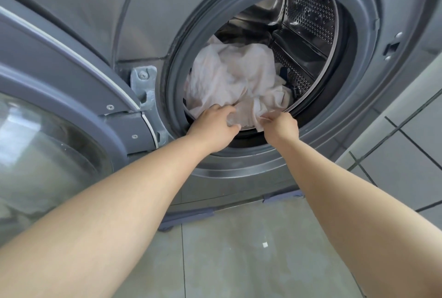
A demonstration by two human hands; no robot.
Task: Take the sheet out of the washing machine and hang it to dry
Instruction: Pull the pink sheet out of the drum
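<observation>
A crumpled pale pink-white sheet [235, 75] lies bunched inside the drum of the grey front-loading washing machine [373, 41], its lower folds spilling over the rubber door seal. My left hand [212, 127] grips the sheet's lower edge at the bottom of the opening. Just to its right, my right hand [281, 126] pinches another fold of the same sheet. Both arms reach up from the bottom of the view. Much of the sheet is hidden deeper in the drum.
The machine's round glass door [47, 149] stands swung open at the left, hinged beside the opening. A dark item [287, 75] shows behind the sheet in the drum. Tiled floor [239, 250] lies below, and a tiled wall [411, 144] rises on the right.
</observation>
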